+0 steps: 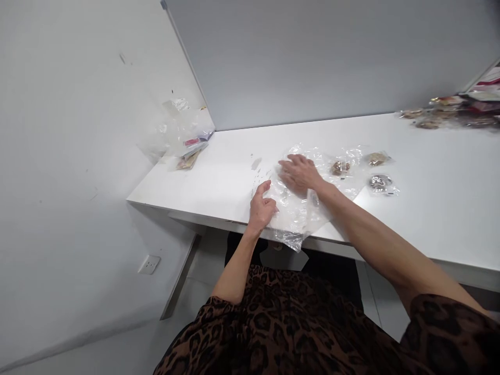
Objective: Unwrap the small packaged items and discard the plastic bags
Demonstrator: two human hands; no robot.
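A clear, crinkled plastic bag (292, 211) lies on the white table, its near end hanging over the front edge. My right hand (299, 173) rests flat on its upper part, fingers spread and slightly blurred. At the bag's left side is my left hand (262, 207), with index finger and thumb apart; its other fingers are partly hidden. Right of my right hand, a small clear packet with brown contents (339, 167) sits on more clear plastic. Beside it lie a packet with tan contents (377, 159) and one with dark contents (379, 182).
Crumpled clear plastic (172, 130) and several flat colourful packets (193, 155) occupy the table's left end against the wall. A pile of filled packets (449, 114) lies at the back right. A grey partition (312, 62) borders the table's rear.
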